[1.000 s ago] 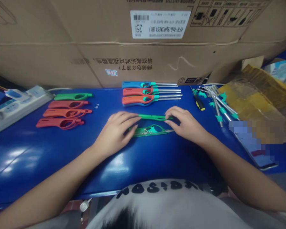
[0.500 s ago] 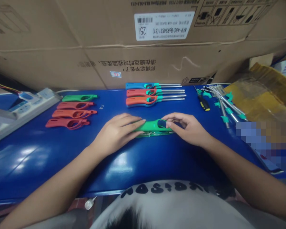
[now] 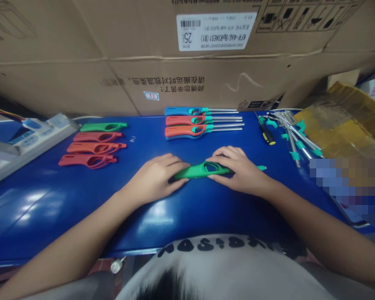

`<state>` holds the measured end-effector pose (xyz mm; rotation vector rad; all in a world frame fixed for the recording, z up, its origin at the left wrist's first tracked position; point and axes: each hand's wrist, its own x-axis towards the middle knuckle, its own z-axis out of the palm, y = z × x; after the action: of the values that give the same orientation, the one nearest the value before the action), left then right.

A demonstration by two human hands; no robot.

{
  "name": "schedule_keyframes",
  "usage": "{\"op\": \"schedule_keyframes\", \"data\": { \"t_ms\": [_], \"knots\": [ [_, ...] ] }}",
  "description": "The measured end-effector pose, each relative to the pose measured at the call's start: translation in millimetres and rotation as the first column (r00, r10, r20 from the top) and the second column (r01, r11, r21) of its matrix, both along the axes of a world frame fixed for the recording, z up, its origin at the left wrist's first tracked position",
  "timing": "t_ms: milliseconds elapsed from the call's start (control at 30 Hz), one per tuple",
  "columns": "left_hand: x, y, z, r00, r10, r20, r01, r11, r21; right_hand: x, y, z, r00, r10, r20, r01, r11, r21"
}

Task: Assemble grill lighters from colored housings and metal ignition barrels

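A green lighter point(image 3: 193, 171) lies crosswise between my two hands, low over the blue table. My left hand point(image 3: 159, 175) grips its handle end, thumb below and fingers on top. Around its trigger loop, my right hand point(image 3: 239, 168) pinches with thumb and fingers. A small teal and metal tip point(image 3: 262, 168) shows beyond the right hand; the part between is hidden by that hand. Farther back lie lighters with metal tubes point(image 3: 187, 131) in blue, red and orange. At the left, several green and red lighter shells point(image 3: 92, 148) without tubes lie in a row.
A yellow and black screwdriver point(image 3: 268, 135) lies right of the tubed lighters, beside loose metal tubes with teal parts point(image 3: 300, 143). A white power strip point(image 3: 31, 141) runs along the left. A large cardboard box point(image 3: 112, 37) walls off the back; yellow-taped cardboard point(image 3: 337, 121) stands at the right.
The two green halves, apart along the lower edge before, now look closed together. My right hand has shifted to grip around the trigger loop, and my left hand has moved lower on the handle.
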<state>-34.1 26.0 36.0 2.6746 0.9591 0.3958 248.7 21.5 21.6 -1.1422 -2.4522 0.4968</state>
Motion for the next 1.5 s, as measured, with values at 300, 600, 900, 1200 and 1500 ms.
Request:
{"op": "schedule_keyframes", "data": {
  "t_ms": [300,600,900,1200,1500],
  "knots": [
    [-1.6,0.8,-1.9,1.0,-0.003,-0.022,0.003,1.0,0.004,-0.3,0.1,-2.8,0.999,0.016,0.036,-0.017,1.0,0.013],
    [-1.7,-0.4,-1.9,0.998,0.021,-0.055,-0.019,0.999,0.025,-1.1,-0.3,-2.3,1.0,0.009,0.024,-0.009,1.0,0.003],
    [-0.7,-0.4,-2.6,0.998,0.017,-0.062,-0.014,0.999,0.049,-0.6,0.2,-3.3,0.999,0.014,0.039,-0.014,1.0,0.017],
    [-1.0,-1.5,-4.6,0.996,0.026,-0.081,-0.018,0.996,0.093,0.3,0.0,-3.0,0.999,0.013,0.031,-0.014,0.999,0.033],
    [-0.7,-1.6,-5.7,0.996,0.027,-0.083,-0.019,0.995,0.094,0.2,0.7,-5.4,0.999,0.014,0.029,-0.014,1.0,0.017]
  ]
}}
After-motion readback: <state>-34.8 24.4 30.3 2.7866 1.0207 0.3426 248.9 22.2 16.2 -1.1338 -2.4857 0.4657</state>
